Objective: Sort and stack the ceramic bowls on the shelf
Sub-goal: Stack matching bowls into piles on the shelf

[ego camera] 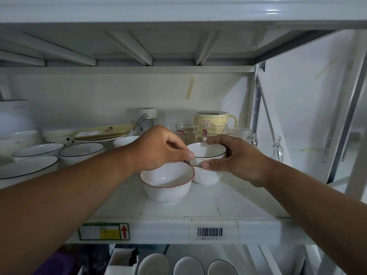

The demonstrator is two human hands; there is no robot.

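Observation:
A small white bowl with a dark rim (208, 150) sits in the top of another white bowl (206, 176) on the white shelf (218, 207). My left hand (158, 149) pinches its left rim. My right hand (234, 157) grips its right side, thumb in front and fingers behind. In front of them, to the left, stands a white bowl with a red rim (166, 182), touching the lower bowl. At the left sit several wider dark-rimmed bowls (81, 150) and a plain white bowl (123, 140).
Glass cups (187, 131) and glass mugs (272, 144) stand behind the bowls, with a yellow lidded mug (213, 118). A cream tray (103, 132) lies on bowls at the back left. The shelf above hangs low. More bowls (188, 264) show on the shelf below.

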